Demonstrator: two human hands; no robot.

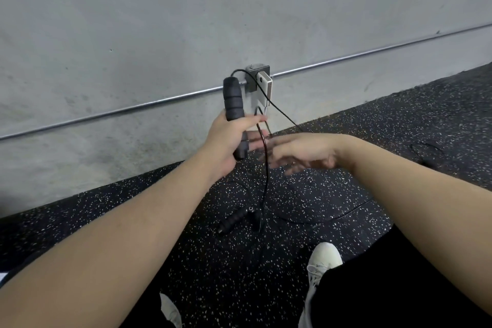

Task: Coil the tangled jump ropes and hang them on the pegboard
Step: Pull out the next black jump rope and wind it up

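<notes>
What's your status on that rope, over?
Left hand grips jump-rope handle upright. Right hand open, fingers at the hanging cord. Second handle on the floor. No pegboard in view.

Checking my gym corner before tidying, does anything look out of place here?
Yes. A second jump rope handle lies loose on the floor with cord straggling around it, while the left hand grips the other handle.

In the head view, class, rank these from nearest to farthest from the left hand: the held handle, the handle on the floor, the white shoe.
1. Held handle, gripped by the left hand.
2. Floor handle, below it.
3. White shoe, lower right.
</notes>
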